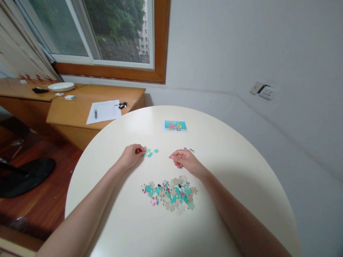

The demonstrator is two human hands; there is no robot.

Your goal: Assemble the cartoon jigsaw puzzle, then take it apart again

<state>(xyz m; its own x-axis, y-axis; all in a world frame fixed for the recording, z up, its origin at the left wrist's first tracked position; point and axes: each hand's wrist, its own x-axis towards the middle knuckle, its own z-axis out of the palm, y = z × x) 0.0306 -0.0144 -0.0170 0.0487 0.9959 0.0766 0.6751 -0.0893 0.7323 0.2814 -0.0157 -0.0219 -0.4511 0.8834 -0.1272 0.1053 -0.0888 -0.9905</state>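
Note:
My left hand (132, 155) is closed in a pinch at the left edge of a small group of teal jigsaw pieces (150, 154); a greenish puzzle piece (145, 151) shows at its fingertips. Curled fingers close my right hand (186, 159) over the table, and whatever it may hold is too small or hidden to make out. Just behind that hand lie some pink and yellow puzzle pieces (191, 150), partly covered. Nearer to me, between my forearms, spreads a loose pile of jigsaw pieces (174, 197), some teal or pink, others with their plain grey-beige backs up.
On the round white table (120, 228), a teal cartoon picture card (175, 126) lies toward the far edge. A wooden desk (80, 93) at the left bears a paper sheet (104, 111), keys (123, 105) and a white plate (61, 86). A wall (254, 46) borders the right side.

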